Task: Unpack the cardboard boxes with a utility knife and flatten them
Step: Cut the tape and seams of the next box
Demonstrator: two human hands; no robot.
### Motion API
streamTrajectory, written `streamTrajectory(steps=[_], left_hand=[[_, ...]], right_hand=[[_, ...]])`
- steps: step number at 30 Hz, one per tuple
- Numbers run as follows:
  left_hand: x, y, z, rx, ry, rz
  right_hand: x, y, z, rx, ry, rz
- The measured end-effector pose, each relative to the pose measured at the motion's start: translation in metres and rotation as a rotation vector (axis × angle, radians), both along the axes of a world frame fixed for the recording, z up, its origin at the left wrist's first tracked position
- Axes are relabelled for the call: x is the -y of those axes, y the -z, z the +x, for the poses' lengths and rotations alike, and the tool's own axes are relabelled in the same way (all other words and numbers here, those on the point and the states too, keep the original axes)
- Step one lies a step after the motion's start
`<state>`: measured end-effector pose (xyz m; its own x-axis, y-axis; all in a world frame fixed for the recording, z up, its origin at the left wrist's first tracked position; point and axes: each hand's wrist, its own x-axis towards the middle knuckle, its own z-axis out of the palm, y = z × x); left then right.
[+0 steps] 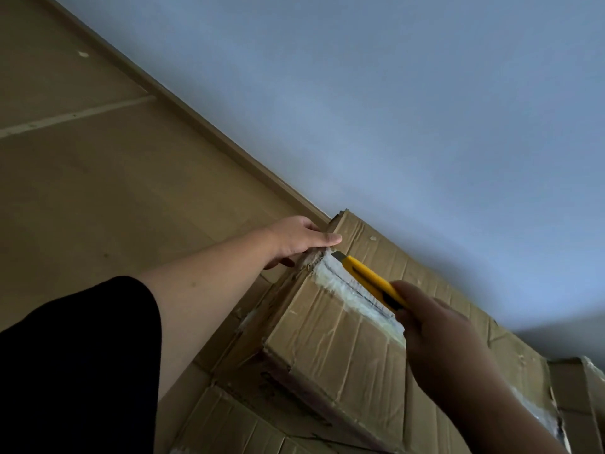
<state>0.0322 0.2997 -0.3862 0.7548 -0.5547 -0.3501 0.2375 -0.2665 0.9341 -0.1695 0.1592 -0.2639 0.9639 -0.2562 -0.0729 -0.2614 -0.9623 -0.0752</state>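
A worn brown cardboard box (330, 332) stands in the lower middle of the tilted head view, its top seam covered with clear tape (353, 294). My left hand (299, 239) grips the box's far corner, thumb lying along the top edge. My right hand (438, 332) holds a yellow utility knife (370, 278) by its rear end. The knife lies along the taped seam with its blade tip near the far corner, just below my left thumb.
Flattened cardboard sheets (435, 286) lie under and behind the box against a pale blue wall (393, 109). More cardboard (579, 385) sits at the right edge. Beige floor (98, 175) with a skirting board stretches to the left. My black sleeve fills the lower left.
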Motion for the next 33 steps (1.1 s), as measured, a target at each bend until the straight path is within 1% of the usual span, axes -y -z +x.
streamTrajectory(steps=[4,7,12,18,22,25,33], left_hand=[[0.001,0.004,0.0,-0.054,0.022,-0.026],[0.004,0.007,0.002,-0.056,0.022,-0.035],[0.006,0.013,0.005,-0.044,-0.013,-0.034],[0.005,0.01,0.007,-0.006,0.008,-0.047],[0.004,0.009,0.008,0.032,0.022,-0.005],[0.003,0.006,0.008,0.031,0.027,-0.014],[0.004,0.006,0.006,-0.014,-0.023,-0.047]], right_hand=[[0.009,0.006,0.005,-0.01,-0.079,-0.003],[0.014,0.01,0.006,-0.016,-0.105,0.004],[0.019,0.017,0.007,-0.004,-0.116,0.026],[0.019,0.023,0.016,0.008,-0.12,0.027],[0.024,0.023,0.011,-0.046,-0.114,-0.025],[0.029,0.023,0.007,-0.071,-0.102,-0.038],[0.03,0.042,0.004,0.018,-0.074,0.083]])
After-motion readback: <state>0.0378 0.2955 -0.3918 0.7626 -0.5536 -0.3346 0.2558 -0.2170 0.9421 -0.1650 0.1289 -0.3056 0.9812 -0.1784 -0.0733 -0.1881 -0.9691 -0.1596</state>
